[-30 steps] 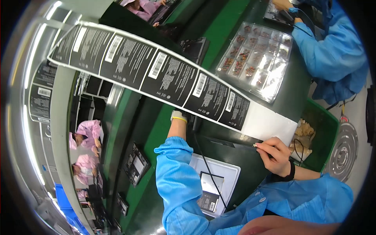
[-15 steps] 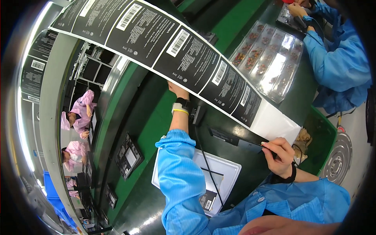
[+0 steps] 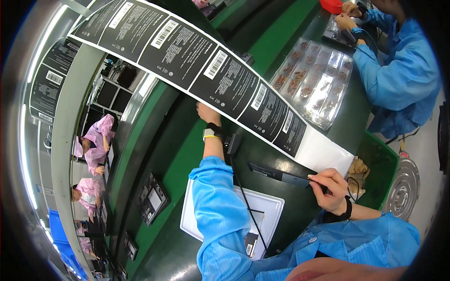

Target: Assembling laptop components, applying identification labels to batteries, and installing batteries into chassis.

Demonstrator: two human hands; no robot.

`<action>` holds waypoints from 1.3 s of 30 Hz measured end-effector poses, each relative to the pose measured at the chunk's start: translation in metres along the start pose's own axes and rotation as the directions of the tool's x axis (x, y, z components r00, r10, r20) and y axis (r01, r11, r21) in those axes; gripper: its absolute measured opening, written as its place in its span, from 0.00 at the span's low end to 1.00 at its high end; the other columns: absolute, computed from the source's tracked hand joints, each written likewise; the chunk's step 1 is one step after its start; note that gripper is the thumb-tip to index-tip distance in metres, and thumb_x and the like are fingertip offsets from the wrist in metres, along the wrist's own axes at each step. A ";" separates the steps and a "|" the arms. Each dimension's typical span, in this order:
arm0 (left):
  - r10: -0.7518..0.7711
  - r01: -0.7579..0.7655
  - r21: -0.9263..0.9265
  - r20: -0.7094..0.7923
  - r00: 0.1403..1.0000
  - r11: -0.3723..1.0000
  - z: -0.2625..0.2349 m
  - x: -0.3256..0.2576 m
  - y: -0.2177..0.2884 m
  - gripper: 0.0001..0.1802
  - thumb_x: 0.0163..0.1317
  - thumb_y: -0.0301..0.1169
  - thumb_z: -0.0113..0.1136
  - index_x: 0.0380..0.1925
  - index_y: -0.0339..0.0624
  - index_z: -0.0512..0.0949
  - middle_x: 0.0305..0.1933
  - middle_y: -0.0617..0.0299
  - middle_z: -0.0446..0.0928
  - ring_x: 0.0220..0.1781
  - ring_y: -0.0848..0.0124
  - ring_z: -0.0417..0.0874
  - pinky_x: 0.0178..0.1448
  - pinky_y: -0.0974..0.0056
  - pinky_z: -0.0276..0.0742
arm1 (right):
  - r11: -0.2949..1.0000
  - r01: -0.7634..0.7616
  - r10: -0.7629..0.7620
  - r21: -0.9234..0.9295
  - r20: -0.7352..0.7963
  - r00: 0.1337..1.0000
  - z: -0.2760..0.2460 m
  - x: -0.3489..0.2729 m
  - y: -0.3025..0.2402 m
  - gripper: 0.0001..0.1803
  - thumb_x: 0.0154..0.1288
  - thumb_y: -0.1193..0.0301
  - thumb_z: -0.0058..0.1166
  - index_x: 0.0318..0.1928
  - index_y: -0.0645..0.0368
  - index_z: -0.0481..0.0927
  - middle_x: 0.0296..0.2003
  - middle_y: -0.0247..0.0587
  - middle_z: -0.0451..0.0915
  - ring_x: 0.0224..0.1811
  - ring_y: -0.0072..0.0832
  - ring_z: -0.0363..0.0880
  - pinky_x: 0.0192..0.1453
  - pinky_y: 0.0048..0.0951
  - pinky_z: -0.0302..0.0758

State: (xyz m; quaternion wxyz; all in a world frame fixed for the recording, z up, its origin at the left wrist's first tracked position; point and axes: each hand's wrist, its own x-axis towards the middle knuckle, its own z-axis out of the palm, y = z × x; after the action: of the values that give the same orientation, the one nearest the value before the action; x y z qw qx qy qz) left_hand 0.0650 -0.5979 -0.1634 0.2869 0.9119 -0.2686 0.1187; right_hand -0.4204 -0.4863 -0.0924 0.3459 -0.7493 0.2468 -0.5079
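More left hand (image 3: 208, 113) visible, seemingly

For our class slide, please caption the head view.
Left hand partly behind a label strip, right hand at the end of a dark slab, white tray beneath the left sleeve.

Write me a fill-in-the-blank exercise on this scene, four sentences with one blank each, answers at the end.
1. The right hand pinches one end of a dark bar, and the band on its wrist is ____ in colour.
2. The strip of labels stretches past the left hand, and its borders are ____ in colour.
3. The tray is partly hidden behind the sleeve of the person's ____ arm.
4. The bin beyond the right hand is ____ in colour.

Missing words: black; white; left; green.
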 end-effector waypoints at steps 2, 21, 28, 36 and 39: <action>-0.064 0.105 -0.290 0.146 0.987 0.951 0.018 -0.008 0.013 0.29 0.55 0.47 0.74 0.38 0.26 0.82 0.45 0.36 0.85 0.49 0.41 0.86 0.54 0.45 0.81 | 0.999 -0.004 0.004 -0.038 -0.002 1.000 -0.004 -0.002 0.006 0.16 0.52 0.87 0.70 0.43 0.64 0.89 0.33 0.42 0.82 0.30 0.29 0.80 0.34 0.25 0.75; -0.136 0.229 -0.377 0.259 0.956 0.897 -0.053 0.025 -0.015 0.31 0.41 0.41 0.87 0.37 0.32 0.79 0.42 0.52 0.83 0.48 0.58 0.86 0.51 0.55 0.81 | 0.984 0.173 -0.174 0.043 0.007 0.985 0.013 0.004 -0.017 0.18 0.50 0.90 0.69 0.43 0.64 0.89 0.33 0.39 0.81 0.30 0.28 0.80 0.32 0.25 0.74; -0.078 0.624 -0.703 0.640 0.764 0.341 -0.062 -0.001 0.034 0.14 0.57 0.33 0.78 0.34 0.35 0.83 0.35 0.61 0.80 0.30 0.73 0.80 0.28 0.67 0.65 | 0.980 0.184 -0.182 -0.072 0.032 0.983 0.003 -0.001 -0.007 0.15 0.52 0.89 0.68 0.42 0.64 0.87 0.36 0.41 0.81 0.33 0.30 0.81 0.36 0.26 0.77; -0.212 0.603 -0.711 0.568 0.796 0.361 -0.128 -0.007 -0.054 0.04 0.65 0.21 0.67 0.34 0.32 0.81 0.34 0.57 0.76 0.35 0.65 0.80 0.44 0.60 0.88 | 0.983 0.181 -0.177 -0.042 0.076 0.981 0.009 0.009 -0.011 0.13 0.56 0.88 0.67 0.41 0.62 0.85 0.40 0.44 0.82 0.41 0.35 0.82 0.42 0.30 0.79; -0.197 0.593 -0.632 0.584 0.788 0.499 -0.165 -0.030 -0.097 0.05 0.66 0.20 0.67 0.37 0.31 0.79 0.37 0.57 0.76 0.36 0.67 0.80 0.47 0.59 0.91 | 0.991 0.136 -0.136 0.004 0.072 0.988 0.015 0.013 -0.016 0.11 0.56 0.88 0.66 0.39 0.64 0.85 0.34 0.43 0.82 0.33 0.35 0.82 0.40 0.30 0.79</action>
State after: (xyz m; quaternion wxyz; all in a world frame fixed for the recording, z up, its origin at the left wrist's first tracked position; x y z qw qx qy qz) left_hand 0.0843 -0.4217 -0.0858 0.6101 0.7258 -0.1258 -0.2917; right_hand -0.4013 -0.4814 -0.0762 0.3189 -0.7825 0.1829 -0.5026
